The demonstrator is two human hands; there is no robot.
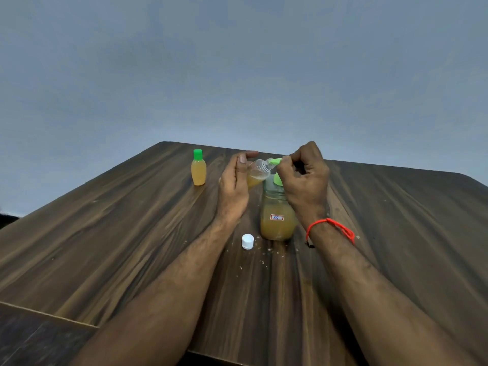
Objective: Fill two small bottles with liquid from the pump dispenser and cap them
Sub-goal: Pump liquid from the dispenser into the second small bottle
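Wood-grain table (pixel 105 233). Left hand (pixel 233 188) grips tilted small bottle (pixel 257 173), part-filled; right hand (pixel 303 175) curls on pump nozzle (pixel 274 161). Keep mouth under spout, press slowly.

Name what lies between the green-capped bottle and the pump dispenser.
In the head view, the left hand holding the tilted small bottle.
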